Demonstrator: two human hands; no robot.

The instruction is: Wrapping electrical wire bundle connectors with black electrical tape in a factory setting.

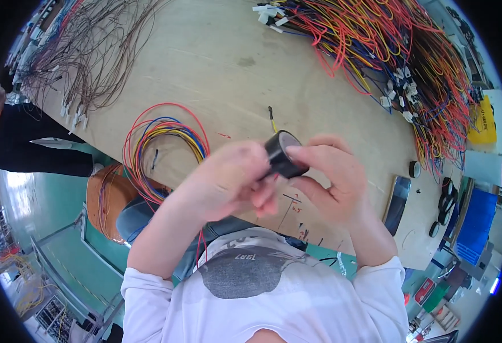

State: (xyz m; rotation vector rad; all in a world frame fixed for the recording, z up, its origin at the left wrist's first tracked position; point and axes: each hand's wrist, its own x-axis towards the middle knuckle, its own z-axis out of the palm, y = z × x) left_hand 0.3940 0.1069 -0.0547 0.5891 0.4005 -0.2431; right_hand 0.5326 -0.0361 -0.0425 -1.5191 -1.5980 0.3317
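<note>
I hold a roll of black tape (282, 154) between both hands above the near edge of a wooden worktable (228, 63). My left hand (233, 177) grips it from the left, its fingers curled under the roll. My right hand (334, 174) pinches the roll from the right, with the thumb on its upper rim. A looped bundle of red, yellow and blue wires (162, 134) hangs over the table edge just left of my hands.
A big tangle of red, yellow and blue wires (399, 51) covers the far right of the table. Brown wires (90, 51) spread at the far left. A dark phone (398, 203), small tape rolls (415, 169) and black scissors (448, 194) lie at the right. A brown stool (105, 203) stands below the table.
</note>
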